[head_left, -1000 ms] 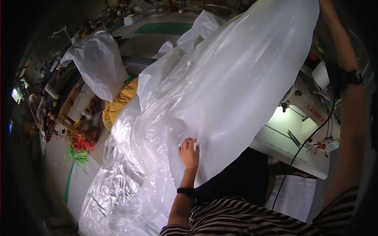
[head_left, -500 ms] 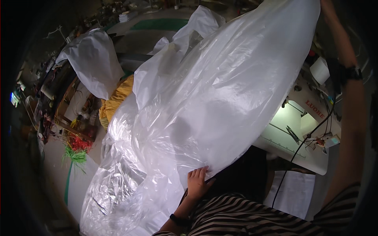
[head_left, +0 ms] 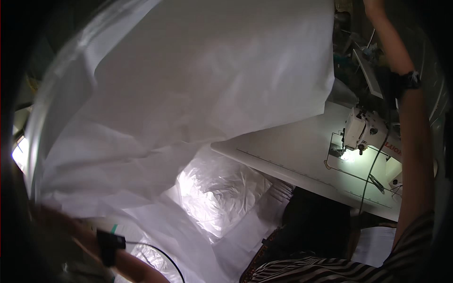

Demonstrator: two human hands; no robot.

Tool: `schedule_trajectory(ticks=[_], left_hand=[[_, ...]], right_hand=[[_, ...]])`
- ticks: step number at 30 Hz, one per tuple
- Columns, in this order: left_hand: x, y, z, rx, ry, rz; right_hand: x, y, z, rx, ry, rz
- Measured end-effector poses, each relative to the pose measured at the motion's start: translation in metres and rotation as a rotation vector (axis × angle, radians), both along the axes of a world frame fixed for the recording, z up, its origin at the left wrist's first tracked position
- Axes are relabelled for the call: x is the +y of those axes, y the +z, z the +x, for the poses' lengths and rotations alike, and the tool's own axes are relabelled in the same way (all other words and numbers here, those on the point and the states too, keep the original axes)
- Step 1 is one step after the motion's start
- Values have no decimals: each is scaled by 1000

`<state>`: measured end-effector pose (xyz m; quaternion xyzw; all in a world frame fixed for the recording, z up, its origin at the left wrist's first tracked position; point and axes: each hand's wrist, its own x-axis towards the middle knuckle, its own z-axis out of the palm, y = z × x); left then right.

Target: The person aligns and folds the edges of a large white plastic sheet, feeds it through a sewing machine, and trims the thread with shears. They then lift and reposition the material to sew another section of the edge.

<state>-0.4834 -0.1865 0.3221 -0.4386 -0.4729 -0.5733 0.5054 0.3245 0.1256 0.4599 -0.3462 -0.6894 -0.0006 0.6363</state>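
Observation:
A big white translucent plastic sheet (head_left: 212,80) hangs spread across the upper left and middle of the view. My right arm is raised along the right side. My right hand (head_left: 372,4) is cut off by the top edge, just right of the sheet's upper corner, so its grip is hidden. My left hand (head_left: 49,226) is a dark blur at the lower left, against the sheet's bottom part. A black band (head_left: 111,243) with a thin cable is on that wrist. Whether its fingers hold the sheet is unclear.
A white sewing table (head_left: 292,146) runs across the right, with a lit white sewing machine (head_left: 362,132) on it and a cable hanging down. Crumpled clear plastic (head_left: 222,193) lies below the table's edge. White paper (head_left: 373,245) lies at the lower right.
The sheet has swung up and toward the camera and now covers the left side. My left hand has moved from the sheet's lower edge at the middle to the lower left.

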Motion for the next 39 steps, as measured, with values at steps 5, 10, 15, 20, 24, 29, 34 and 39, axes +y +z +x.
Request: schedule_trajectory(ticks=[5,10,15,20,24,29,34,39], left_hand=[[-13,-192,96,554,-278,-1589],[-31,-229,215,168,-570,-1549],[-26,-218,324,538,-745,-1782],[-20,-279,403,788,-1251,-1827],[-26,-331,466,885,-1391,-1942],[-25,-372,506,832,-1544,-1858],[-15,-352,508,1083,-1450,-1853],[71,-321,518,539,-1663,-1396]], right_hand=[[28,-113,33,-569,-177,-463],[48,-188,39,-261,-316,-388],[-28,-219,-11,-453,-761,-85],[-216,-331,-57,-605,-289,-1062],[-297,-397,-87,-557,-57,-1332],[-295,-445,-95,-83,261,-1490],[-287,-492,-87,736,408,-1486],[-301,-511,-96,173,225,-1306]])
